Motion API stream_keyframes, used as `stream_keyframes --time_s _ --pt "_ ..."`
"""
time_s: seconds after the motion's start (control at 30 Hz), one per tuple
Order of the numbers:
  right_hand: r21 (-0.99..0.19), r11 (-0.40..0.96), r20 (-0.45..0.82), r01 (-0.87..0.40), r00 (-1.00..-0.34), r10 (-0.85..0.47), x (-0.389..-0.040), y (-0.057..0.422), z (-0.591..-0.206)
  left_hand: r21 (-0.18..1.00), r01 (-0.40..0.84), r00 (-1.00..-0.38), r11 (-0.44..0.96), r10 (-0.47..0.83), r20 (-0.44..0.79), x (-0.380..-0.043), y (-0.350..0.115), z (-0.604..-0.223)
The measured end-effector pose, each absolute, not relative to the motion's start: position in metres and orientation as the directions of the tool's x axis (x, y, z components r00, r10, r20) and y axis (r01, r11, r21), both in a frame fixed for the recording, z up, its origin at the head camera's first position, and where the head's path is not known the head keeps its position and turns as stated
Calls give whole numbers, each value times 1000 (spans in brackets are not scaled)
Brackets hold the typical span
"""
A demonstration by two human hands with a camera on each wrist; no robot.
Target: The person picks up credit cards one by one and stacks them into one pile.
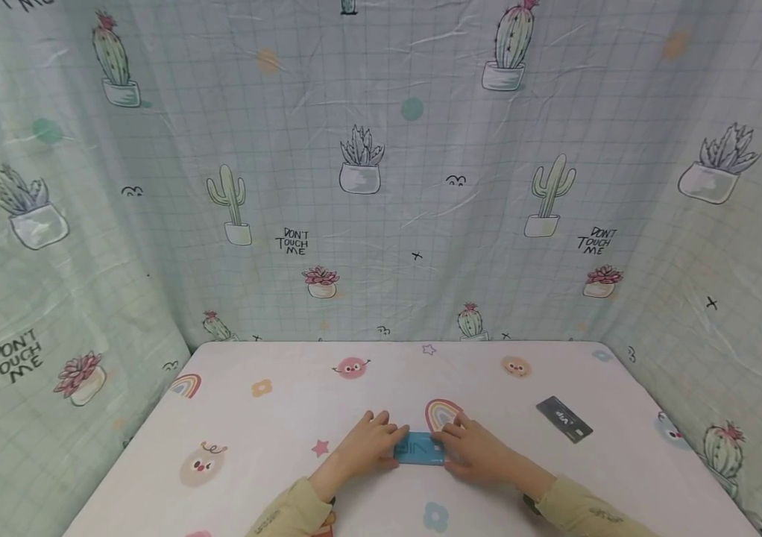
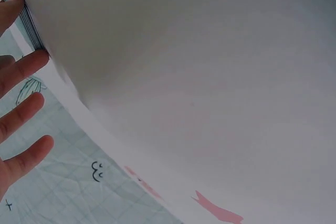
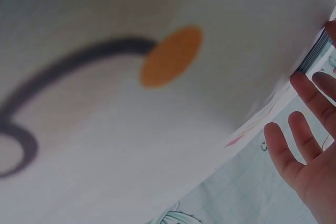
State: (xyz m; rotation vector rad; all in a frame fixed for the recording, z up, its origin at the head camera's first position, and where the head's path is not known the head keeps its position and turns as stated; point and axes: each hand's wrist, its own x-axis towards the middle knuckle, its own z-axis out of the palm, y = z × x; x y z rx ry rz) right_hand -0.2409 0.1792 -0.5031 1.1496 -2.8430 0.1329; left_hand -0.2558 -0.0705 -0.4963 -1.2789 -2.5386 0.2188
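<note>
A neat stack of cards (image 1: 419, 449), its top one blue with large lettering and a small chip, lies on the table between both hands. My left hand (image 1: 372, 441) pinches its left end, index fingertip at the far corner and thumb at the near one, the other fingers spread. On the right end, my right hand (image 1: 477, 450) grips in the same way with thumb and index finger. Layered edges of the stack (image 2: 30, 22) show between two fingertips in the left wrist view, and the same stack (image 3: 314, 52) appears at the right margin of the right wrist view.
A dark grey card (image 1: 564, 419) marked VIP lies apart, flat on the table to the right. The white table (image 1: 274, 447) carries printed cartoon figures. Curtains (image 1: 394, 224) with cactus prints enclose its back and sides. Something orange-red (image 1: 323, 531) peeks out by the left sleeve.
</note>
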Motion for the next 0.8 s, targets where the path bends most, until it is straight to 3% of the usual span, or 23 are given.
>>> stream_keyframes --time_s 0.23,0.5,0.8 --pt "-39 723 77 -690 -723 -686 -241 183 -504 -257 760 -565 597 802 192 -255 -70 -494" --pt "-112 746 48 -656 -754 -655 -238 191 -504 -220 752 -600 622 783 162 -253 -72 -492" --pt "-162 763 52 -626 -777 -627 -231 201 -498 -195 760 -594 620 784 179 -249 -73 -485"
